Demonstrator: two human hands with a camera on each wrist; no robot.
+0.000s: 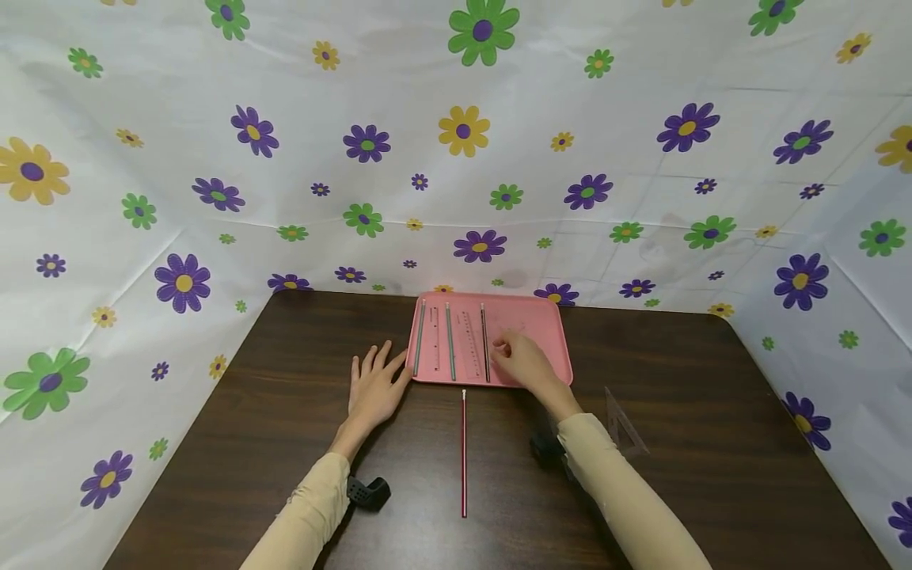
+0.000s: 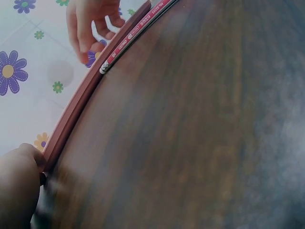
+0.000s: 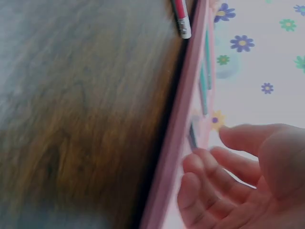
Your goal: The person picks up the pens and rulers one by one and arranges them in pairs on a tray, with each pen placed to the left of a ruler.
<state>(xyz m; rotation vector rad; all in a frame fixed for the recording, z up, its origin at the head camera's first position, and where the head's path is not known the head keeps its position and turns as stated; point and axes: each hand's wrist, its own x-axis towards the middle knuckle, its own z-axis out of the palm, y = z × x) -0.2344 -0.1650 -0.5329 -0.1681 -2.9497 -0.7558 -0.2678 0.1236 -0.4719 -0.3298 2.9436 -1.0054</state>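
A pink tray lies at the far side of the table. In it, from left to right, are a green pencil, a clear ruler, another green pencil, a second clear ruler and a dark pencil. My right hand hovers over the tray just right of the dark pencil, fingers loosely bent; the right wrist view shows nothing between thumb and fingers. With fingers spread, my left hand rests at the tray's left front corner, its thumb touching the rim.
A red pencil with a white eraser end lies on the dark wooden table, in front of the tray. A clear set square sits right of my right forearm. Flowered white cloth hangs behind the table.
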